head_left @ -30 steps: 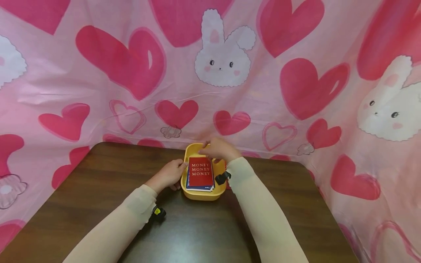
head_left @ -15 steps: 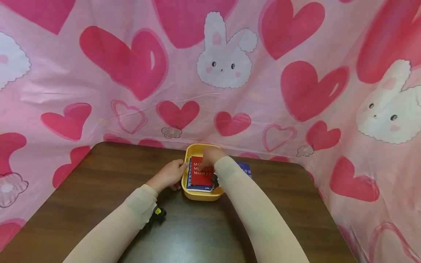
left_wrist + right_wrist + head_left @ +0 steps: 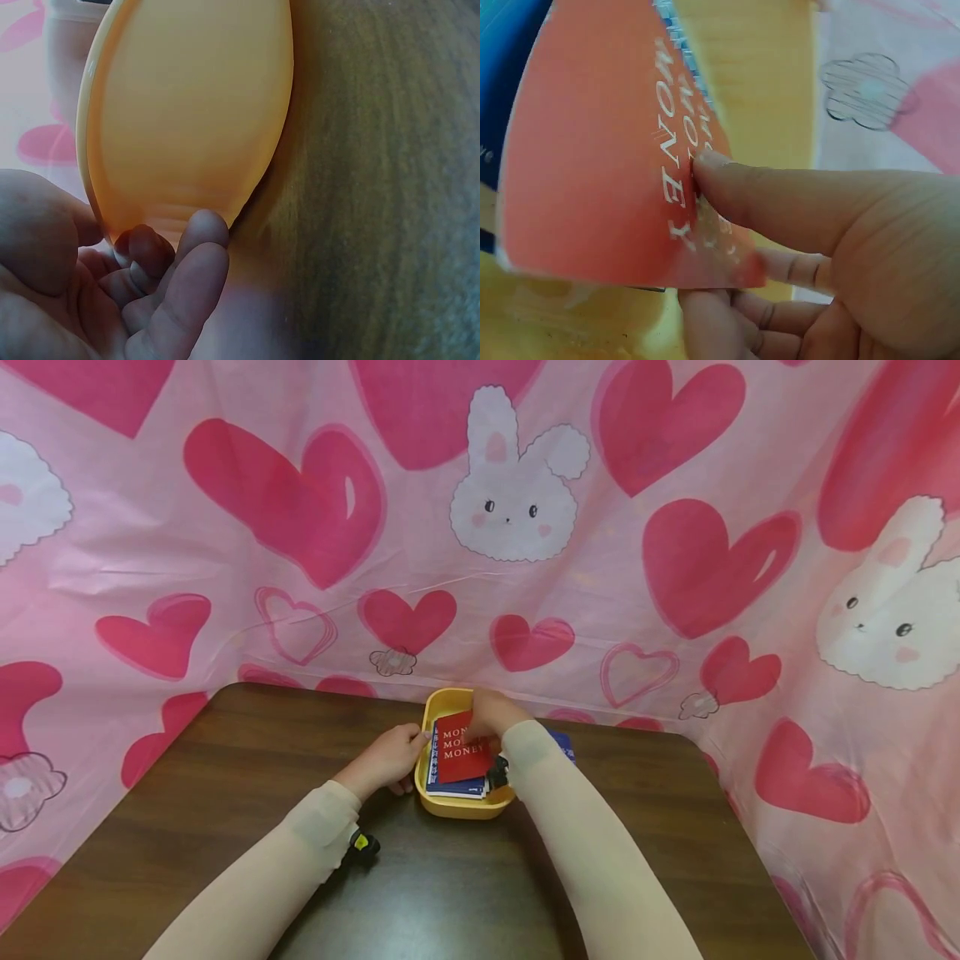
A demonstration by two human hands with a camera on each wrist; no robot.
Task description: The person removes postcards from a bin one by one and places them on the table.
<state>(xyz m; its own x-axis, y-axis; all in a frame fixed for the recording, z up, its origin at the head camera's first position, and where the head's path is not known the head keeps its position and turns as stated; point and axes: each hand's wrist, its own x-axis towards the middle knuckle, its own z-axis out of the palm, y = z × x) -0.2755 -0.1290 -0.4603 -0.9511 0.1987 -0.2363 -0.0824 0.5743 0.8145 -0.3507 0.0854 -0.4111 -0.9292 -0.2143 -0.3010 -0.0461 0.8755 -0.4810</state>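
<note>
One table [image 3: 408, 893], one yellow tray [image 3: 461, 812]; right hand [image 3: 495, 716] pinches one red card [image 3: 585, 157].

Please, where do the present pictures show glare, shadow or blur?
Head view: pale glare on the table, dark shadow along the right sleeve; left wrist view: blurry wood grain beside the yellow tray; right wrist view: the red booklet looks blurred near the fingers.

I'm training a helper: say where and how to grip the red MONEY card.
Probably best: pinch the red MONEY card near its far right corner, coming from the right; it's thin, that corner is raised, and the right hand pinches there.
</note>
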